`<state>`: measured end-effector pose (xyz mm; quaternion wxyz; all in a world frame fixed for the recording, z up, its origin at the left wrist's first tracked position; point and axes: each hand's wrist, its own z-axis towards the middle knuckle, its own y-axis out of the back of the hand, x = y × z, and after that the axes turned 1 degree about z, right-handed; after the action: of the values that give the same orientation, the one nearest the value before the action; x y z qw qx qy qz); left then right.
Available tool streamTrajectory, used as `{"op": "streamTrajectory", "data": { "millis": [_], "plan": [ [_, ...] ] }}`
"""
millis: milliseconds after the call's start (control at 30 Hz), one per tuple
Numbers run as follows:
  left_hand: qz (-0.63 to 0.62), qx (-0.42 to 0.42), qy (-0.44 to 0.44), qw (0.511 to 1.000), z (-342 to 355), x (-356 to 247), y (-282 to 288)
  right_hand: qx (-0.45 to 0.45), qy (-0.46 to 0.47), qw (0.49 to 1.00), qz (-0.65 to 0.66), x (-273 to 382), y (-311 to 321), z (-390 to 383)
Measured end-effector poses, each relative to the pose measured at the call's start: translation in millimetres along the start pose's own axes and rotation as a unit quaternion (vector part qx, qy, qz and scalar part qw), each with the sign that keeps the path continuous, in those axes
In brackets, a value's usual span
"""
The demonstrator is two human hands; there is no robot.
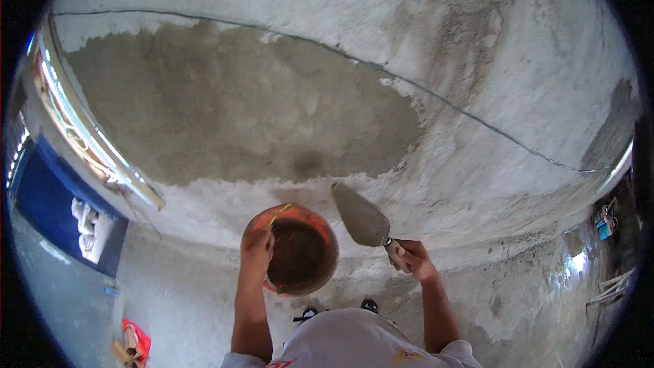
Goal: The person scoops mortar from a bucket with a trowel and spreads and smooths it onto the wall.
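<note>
Head view: left hand (257,245) grips orange bowl (320,232) rim at 9 o'clock; right hand (413,257) clenches trowel (361,217), blade toward 11 o'clock, near plastered wall (238,102).

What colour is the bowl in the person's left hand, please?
The bowl is orange, smeared dark with mortar inside; head view.

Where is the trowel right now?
In the head view, the trowel is held in the right hand, just right of the orange bowl and pointing up toward the grey plaster patch on the wall.
</note>
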<state>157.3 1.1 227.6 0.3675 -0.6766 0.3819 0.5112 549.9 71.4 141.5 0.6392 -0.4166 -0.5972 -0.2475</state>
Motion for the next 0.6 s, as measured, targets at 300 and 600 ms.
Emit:
{"op": "streamTrajectory", "data": {
  "millis": [300, 600],
  "plan": [
    [0.032, -0.064, -0.021, 0.997, -1, 21, 14, -0.344, 0.351, 0.758, -0.43, 74, -28, 50],
    [0.009, -0.045, -0.001, 0.999, -8, 29, 36, -0.473, 0.414, 0.591, -0.505, 89, -27, 98]
  ]
}}
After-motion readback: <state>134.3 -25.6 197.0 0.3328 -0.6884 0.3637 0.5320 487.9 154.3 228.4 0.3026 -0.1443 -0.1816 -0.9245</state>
